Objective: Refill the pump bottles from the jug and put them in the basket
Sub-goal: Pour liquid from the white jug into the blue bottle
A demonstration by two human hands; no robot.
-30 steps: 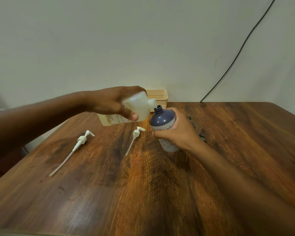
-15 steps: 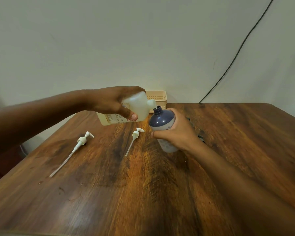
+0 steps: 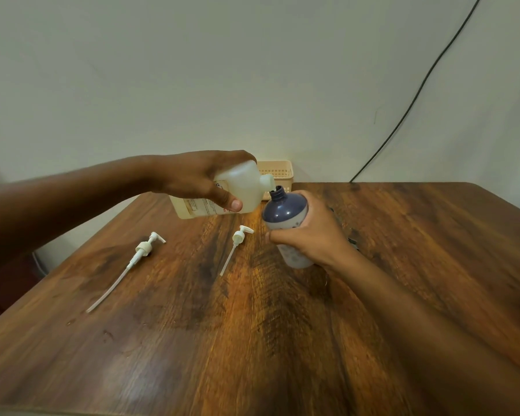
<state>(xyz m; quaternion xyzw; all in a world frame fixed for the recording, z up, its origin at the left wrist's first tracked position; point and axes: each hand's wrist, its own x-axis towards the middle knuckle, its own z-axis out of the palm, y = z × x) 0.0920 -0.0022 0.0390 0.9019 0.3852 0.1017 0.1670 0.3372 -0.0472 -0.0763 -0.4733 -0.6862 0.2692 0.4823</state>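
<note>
Table (image 3: pixel 252 340): bare wood close to you.
Pump tops: the long pump top (image 3: pixel 143 250) and the short pump top (image 3: pixel 239 235) lie flat, both off their bottles.
Your right hand (image 3: pixel 309 235): fingers wrapped tight round the dark pump bottle (image 3: pixel 284 210), tilted toward the jug.
Your left hand (image 3: pixel 201 178): fingers and thumb squeeze the jug (image 3: pixel 240 190).
Change: almost none; spout stays at the bottle's mouth, so you keep pouring.
Basket (image 3: pixel 278 172): far back by the wall; I can't see inside it.

Both forearms are bare, no sleeves showing, and the hands (image 3: pixel 204 178) wear no gloves.
</note>
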